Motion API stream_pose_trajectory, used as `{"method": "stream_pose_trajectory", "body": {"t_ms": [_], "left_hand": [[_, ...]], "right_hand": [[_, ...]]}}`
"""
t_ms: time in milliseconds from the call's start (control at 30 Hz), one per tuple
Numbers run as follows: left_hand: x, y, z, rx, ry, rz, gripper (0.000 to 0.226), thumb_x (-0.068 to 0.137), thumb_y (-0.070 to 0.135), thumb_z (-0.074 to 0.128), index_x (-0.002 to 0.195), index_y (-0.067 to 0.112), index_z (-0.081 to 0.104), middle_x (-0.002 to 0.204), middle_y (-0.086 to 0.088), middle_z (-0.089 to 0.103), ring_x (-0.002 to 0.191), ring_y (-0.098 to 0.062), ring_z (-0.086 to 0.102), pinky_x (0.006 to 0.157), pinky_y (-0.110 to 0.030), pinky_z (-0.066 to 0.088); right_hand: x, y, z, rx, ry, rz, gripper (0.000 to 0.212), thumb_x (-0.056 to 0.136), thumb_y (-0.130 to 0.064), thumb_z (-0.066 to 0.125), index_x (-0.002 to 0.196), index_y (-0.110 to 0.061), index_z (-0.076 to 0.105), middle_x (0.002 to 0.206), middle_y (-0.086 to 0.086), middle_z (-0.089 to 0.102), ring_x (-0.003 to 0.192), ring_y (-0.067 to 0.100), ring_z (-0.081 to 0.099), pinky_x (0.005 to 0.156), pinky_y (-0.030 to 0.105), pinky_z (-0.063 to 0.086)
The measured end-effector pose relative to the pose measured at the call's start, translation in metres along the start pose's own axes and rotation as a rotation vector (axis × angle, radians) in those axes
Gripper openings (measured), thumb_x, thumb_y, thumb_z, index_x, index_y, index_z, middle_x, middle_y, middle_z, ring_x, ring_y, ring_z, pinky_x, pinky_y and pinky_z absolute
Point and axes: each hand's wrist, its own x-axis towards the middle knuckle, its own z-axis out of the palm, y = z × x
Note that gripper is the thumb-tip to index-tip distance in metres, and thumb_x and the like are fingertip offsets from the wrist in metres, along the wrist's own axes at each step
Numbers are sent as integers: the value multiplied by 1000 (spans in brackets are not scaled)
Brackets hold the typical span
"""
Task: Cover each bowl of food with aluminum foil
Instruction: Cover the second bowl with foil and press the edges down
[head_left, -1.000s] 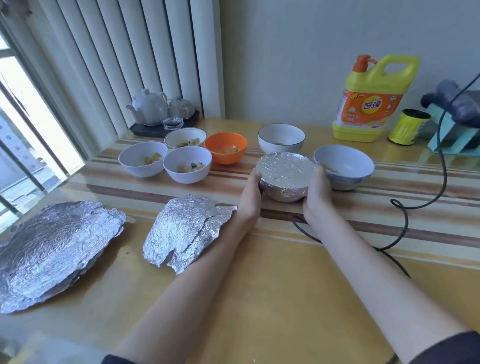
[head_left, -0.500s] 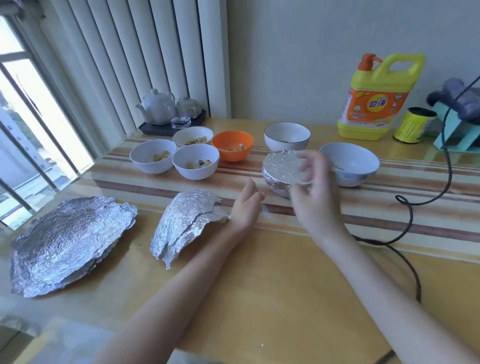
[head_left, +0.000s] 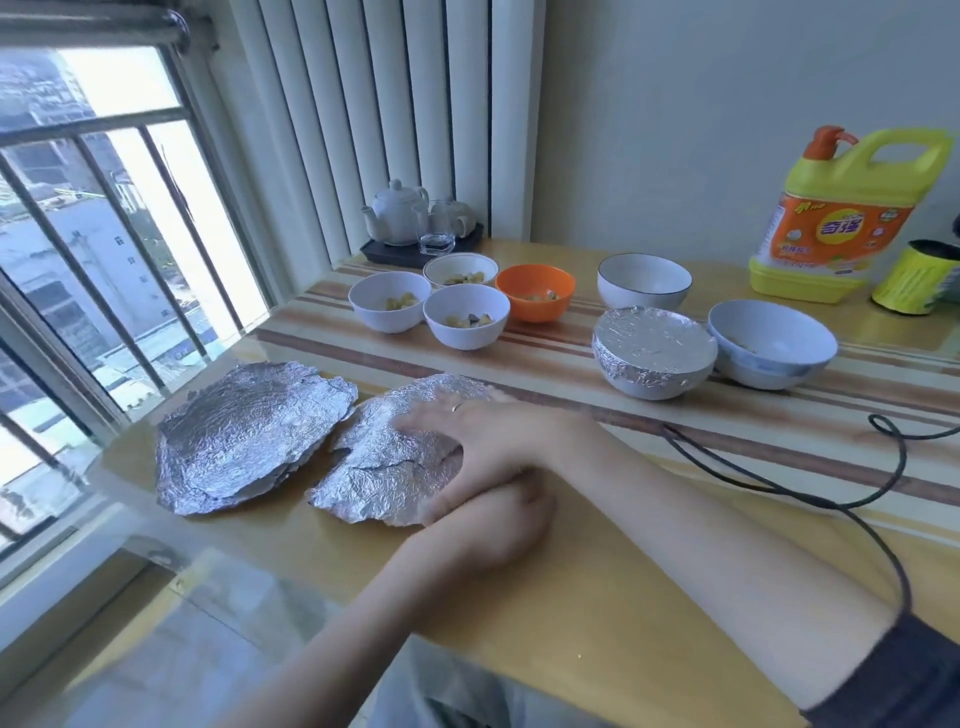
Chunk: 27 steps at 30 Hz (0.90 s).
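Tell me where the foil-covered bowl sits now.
In the head view the foil-covered bowl sits right of centre on the striped table, touching the open grey bowl, nearer than the dark-rimmed white bowl.

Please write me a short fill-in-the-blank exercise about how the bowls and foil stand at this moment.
1. The number of bowls already wrapped in foil is ____.
2. The one bowl that is not white or pale is coloured ____.
3. The right hand rests flat on the ____ of the two foil sheets.
4. The foil-covered bowl stands directly beside the pale blue bowl, on its ____ side in the picture.

Missing words: one; orange; nearer (right-hand); left
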Motion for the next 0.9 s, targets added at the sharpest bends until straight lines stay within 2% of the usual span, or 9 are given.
{"method": "stream_pose_trajectory", "body": {"t_ms": [100, 200, 267, 333, 400, 500, 733, 800, 900], "left_hand": [[-26, 5, -16, -69, 14, 189, 41, 93, 24, 45, 131, 11, 53, 133, -2, 55, 128, -16, 46, 109, -33, 33], [-62, 5, -37, -456, -61, 229, 41, 75, 5, 51, 111, 13, 70, 109, 7, 70, 101, -6, 65, 87, -21, 48], [-84, 3, -52, -666, 110, 79, 32, 66, 9, 50, 81, 21, 76, 78, 2, 74, 63, -14, 69, 59, -22, 50], [-96, -15, -59, -488, 506, -52, 22, 64, 28, 49, 68, 22, 70, 58, 1, 64, 47, -14, 58, 48, -27, 43], [-100, -39, -63, -37, 722, -224, 23, 73, 35, 47, 71, 20, 64, 62, 2, 60, 58, -19, 59, 54, -33, 39], [-97, -60, -61, 126, 593, -572, 29, 90, 37, 56, 97, 10, 49, 92, -13, 59, 90, -36, 58, 68, -36, 33], [-80, -55, -44, -109, 575, -678, 78, 76, 49, 73, 134, 11, 37, 123, -13, 53, 121, -34, 44, 100, -42, 35], [-76, -50, -42, -238, 634, -641, 74, 74, 34, 79, 133, 15, 39, 108, -5, 59, 115, -31, 48, 95, -41, 38], [-73, -44, -40, -527, 797, -578, 52, 75, 7, 75, 117, 19, 46, 78, 2, 58, 88, -24, 60, 74, -33, 40]], "right_hand": [[9, -4, 5, -57, -15, -7, 107, 65, -71, 69, 147, -49, 4, 159, -19, -2, 147, 7, -4, 113, 63, -6], [7, -4, 7, -66, 2, 7, 98, 75, -58, 68, 148, -50, 4, 159, -19, 6, 146, 6, 8, 113, 63, -4], [3, 2, 11, -52, 77, 7, 85, 78, -54, 65, 147, -50, 14, 156, -15, 24, 142, 8, 24, 116, 56, 2], [0, 7, 18, -81, 138, -23, 76, 79, -59, 62, 143, -50, 24, 151, -13, 35, 137, 11, 32, 115, 51, 9], [-3, 9, 26, -57, 186, -48, 65, 82, -59, 59, 140, -50, 31, 148, -16, 39, 135, 10, 34, 115, 46, 13], [-8, 13, 38, -34, 358, -77, 50, 87, -55, 55, 135, -45, 43, 138, -16, 51, 128, 8, 43, 113, 35, 20], [-15, 24, 61, -130, 748, -266, 32, 77, -14, 60, 108, -17, 70, 83, 0, 71, 80, 24, 68, 74, 34, 53], [-18, 31, 62, -70, 834, -232, 45, 71, 0, 61, 113, -14, 68, 87, 3, 71, 87, 25, 67, 75, 35, 55], [-25, 33, 52, 201, 1074, -90, 30, 77, -3, 57, 102, -11, 70, 90, -2, 69, 90, 18, 62, 81, 26, 50]]}}
